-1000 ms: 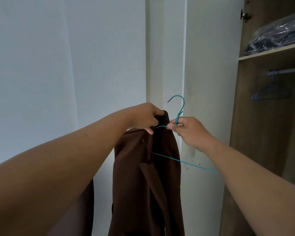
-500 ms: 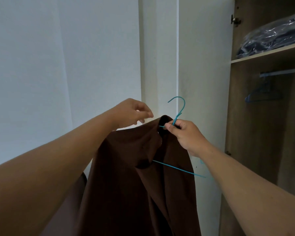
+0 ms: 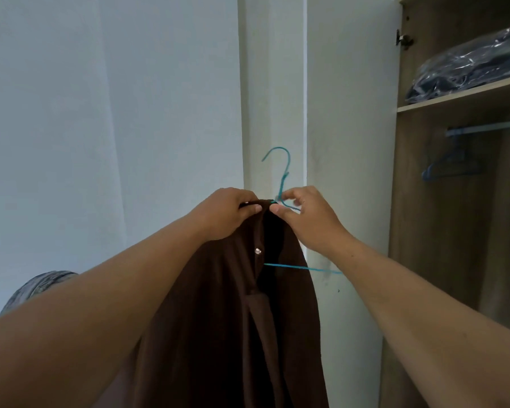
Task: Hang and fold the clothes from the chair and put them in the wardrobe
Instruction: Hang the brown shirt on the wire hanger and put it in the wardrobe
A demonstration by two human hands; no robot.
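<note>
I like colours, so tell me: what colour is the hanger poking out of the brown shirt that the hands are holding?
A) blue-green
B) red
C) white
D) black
A: the thin wire hanger is blue-green, its hook sticking up above the collar of the brown shirt between the left hand and the right hand.

Both arms reaching forward, bare. Left hand (image 3: 228,212) gripping shirt (image 3: 227,319) collar; right hand (image 3: 306,219) pinching collar just beside it, fingers curled.
</note>
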